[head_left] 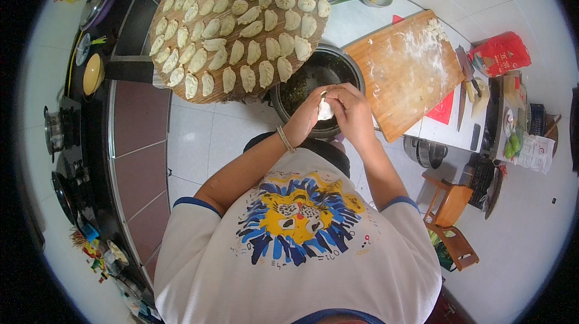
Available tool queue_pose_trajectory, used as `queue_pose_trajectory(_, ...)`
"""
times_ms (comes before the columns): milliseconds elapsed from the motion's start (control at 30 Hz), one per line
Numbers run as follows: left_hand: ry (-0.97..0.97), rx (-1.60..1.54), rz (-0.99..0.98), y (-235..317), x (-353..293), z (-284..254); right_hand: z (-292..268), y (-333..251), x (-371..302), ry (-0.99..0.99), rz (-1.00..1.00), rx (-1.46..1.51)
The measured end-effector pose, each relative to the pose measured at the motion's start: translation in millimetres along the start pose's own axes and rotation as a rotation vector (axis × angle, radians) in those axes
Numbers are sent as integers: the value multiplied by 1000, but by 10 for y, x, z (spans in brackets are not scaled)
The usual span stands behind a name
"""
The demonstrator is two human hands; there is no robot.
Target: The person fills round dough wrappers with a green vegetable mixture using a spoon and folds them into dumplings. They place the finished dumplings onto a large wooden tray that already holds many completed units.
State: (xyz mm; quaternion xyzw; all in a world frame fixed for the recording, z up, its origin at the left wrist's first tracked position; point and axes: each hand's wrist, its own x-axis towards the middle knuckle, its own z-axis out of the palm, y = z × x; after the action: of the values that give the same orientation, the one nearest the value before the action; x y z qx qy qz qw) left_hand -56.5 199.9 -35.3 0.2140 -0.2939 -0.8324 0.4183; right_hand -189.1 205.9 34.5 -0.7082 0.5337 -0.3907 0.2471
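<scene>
Both of my hands meet over a metal bowl point(347, 64) of dark green filling. My left hand point(307, 116) and my right hand point(351, 111) pinch one pale dumpling point(325, 108) between their fingers. A thin bracelet sits on my left wrist. Just beyond the bowl lies a round woven tray point(235, 92) covered with several rows of folded dumplings point(241, 22).
A floured wooden cutting board point(407, 70) lies right of the bowl, with a knife point(465, 70) and a red bag point(499, 54) past it. A dark counter with a stove point(66, 161) runs along the left. A small wooden stool point(449, 215) stands on the right.
</scene>
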Motion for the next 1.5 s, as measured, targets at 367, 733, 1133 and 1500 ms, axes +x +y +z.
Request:
queue_pose_trajectory(367, -24, -47, -56, 108, -47, 96, -95, -36, 20, -83, 81, 68)
queue_pose_trajectory(733, 29, -236, -111, 134, -59, 83, -70, -33, -26, 2, -51, -31)
queue_pose_trajectory(1133, -174, -207, -5, 222, -49, 136, -43, -25, -17, -38, 36, 99)
queue_pose_trajectory(1500, -6, -188, -70, 123, -42, 70, -43, -72, 26, -27, -77, -44)
